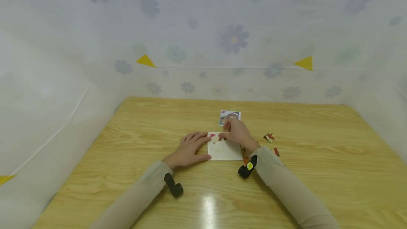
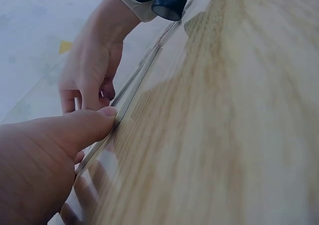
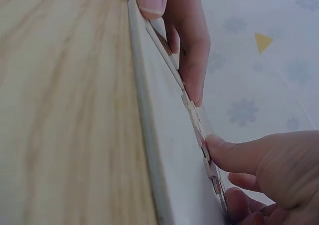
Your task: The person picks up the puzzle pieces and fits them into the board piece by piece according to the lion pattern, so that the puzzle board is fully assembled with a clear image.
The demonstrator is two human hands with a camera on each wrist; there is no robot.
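Note:
A white puzzle board (image 1: 224, 152) lies flat on the wooden table (image 1: 133, 140). A few red-printed pieces (image 1: 212, 135) sit in its top left corner. My left hand (image 1: 189, 147) rests flat beside the board's left edge, fingers straight and thumb (image 2: 75, 130) against the edge. My right hand (image 1: 236, 133) is over the board's top edge, its curled fingers and thumb (image 3: 239, 153) pinching a puzzle piece (image 3: 202, 135) down among the row there. In the right wrist view the left hand's fingertips (image 3: 192, 60) touch the board's far corner.
A small picture card (image 1: 229, 116) lies just beyond the board. Loose puzzle pieces (image 1: 269, 137) are scattered right of my right hand, with more (image 1: 276, 151) near the wrist. White flowered sheeting (image 1: 235, 38) walls the table on three sides.

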